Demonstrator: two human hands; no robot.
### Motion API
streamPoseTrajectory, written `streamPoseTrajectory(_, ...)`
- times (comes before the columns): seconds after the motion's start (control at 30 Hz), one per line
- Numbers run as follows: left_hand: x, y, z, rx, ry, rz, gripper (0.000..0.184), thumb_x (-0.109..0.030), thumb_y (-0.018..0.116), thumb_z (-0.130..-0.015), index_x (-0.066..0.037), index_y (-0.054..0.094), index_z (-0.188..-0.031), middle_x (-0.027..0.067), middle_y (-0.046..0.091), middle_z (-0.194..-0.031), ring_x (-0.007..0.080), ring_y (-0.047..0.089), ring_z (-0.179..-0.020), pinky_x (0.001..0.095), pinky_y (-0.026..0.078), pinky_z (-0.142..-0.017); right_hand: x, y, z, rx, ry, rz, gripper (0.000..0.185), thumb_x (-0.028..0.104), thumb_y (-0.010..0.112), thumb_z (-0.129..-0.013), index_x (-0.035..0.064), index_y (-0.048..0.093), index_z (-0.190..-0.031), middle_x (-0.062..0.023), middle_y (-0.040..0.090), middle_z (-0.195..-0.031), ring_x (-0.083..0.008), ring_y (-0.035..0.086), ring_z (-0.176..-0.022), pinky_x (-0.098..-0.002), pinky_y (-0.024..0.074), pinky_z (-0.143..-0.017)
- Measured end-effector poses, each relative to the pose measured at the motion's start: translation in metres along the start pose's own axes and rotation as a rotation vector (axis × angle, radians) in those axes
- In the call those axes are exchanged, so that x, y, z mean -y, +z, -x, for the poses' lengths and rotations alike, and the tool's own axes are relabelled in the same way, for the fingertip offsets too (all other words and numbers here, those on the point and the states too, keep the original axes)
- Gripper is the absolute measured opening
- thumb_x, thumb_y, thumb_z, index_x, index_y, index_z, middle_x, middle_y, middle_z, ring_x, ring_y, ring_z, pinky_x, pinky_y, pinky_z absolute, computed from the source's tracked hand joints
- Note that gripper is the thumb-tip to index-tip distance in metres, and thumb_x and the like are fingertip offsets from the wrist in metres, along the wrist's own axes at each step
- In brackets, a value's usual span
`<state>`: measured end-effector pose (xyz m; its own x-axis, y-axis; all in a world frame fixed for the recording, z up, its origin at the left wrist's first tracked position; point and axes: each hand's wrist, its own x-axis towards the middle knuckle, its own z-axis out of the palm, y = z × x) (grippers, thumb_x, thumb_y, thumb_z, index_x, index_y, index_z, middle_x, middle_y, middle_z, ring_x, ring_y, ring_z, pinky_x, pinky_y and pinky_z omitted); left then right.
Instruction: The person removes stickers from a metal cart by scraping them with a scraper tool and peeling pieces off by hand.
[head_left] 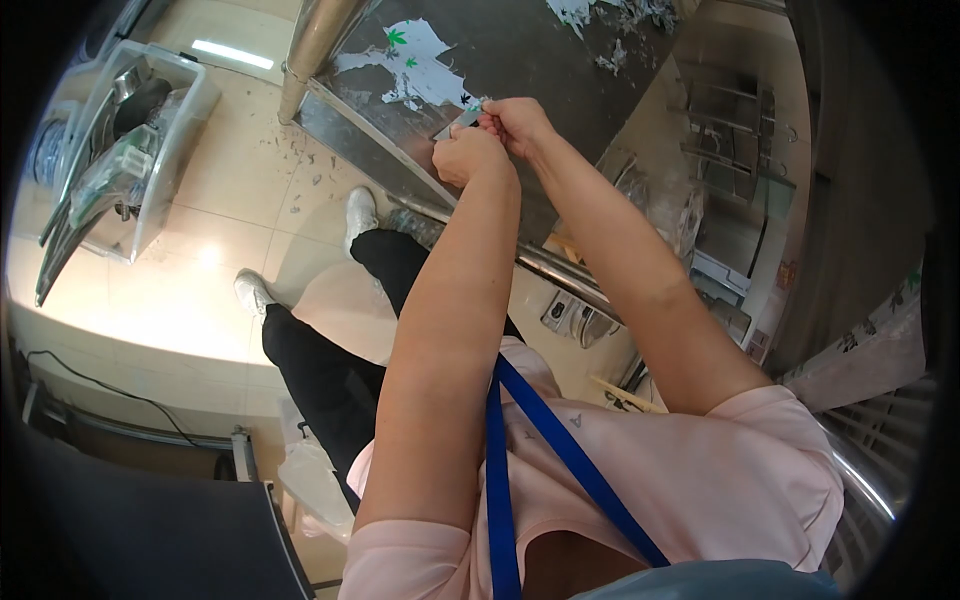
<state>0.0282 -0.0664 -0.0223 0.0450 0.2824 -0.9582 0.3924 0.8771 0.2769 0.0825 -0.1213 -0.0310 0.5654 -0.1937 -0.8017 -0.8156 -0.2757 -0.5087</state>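
A torn white film with green leaf prints (425, 60) lies on a dark, flat metal surface (530, 60). At its near right corner, my right hand (518, 126) is closed, with thumb and finger pinched at the film's edge. My left hand (470, 157) is closed just beside it, almost touching the right one. From the left fingers sticks out a small flat grey piece (459, 122), whose kind I cannot make out. The fingers partly hide one another.
A clear plastic bin (165, 165) with metal and plastic items stands on the tiled floor at left. White scraps (612, 62) lie farther along the metal surface. A metal rail (568, 272) runs along its near side. Metal shelving (725, 170) is at right.
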Motion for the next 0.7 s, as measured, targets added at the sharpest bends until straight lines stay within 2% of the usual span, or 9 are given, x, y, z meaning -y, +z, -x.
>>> streamPoseTrajectory(0.37, -0.004, 0.003, -0.002, 0.017, -0.016, 0.029, 0.021, -0.004, 0.045, -0.08, 0.01, 0.055, -0.068, 0.0133, 0.058, -0.059, 0.0159, 0.057, -0.047, 0.0232, 0.047, -0.04, -0.001, 0.001, -0.003, 0.011, -0.036, -0.045, 0.016, 0.004, 0.05, -0.077, -0.0039, 0.051, -0.063, -0.0096, 0.05, -0.052, -0.0144, 0.045, -0.037, -0.0247, 0.0342, -0.031)
streamPoseTrajectory(0.7, 0.004, 0.011, -0.016, -0.05, 0.05, -0.095, 0.019, -0.004, 0.046, -0.077, 0.009, 0.056, -0.068, 0.0146, 0.059, -0.064, 0.0185, 0.059, -0.051, 0.0264, 0.048, -0.042, -0.002, 0.004, 0.001, -0.025, -0.015, -0.082, 0.016, 0.005, 0.05, -0.078, -0.0007, 0.05, -0.062, -0.0082, 0.049, -0.051, -0.0137, 0.044, -0.038, -0.0246, 0.0315, -0.032)
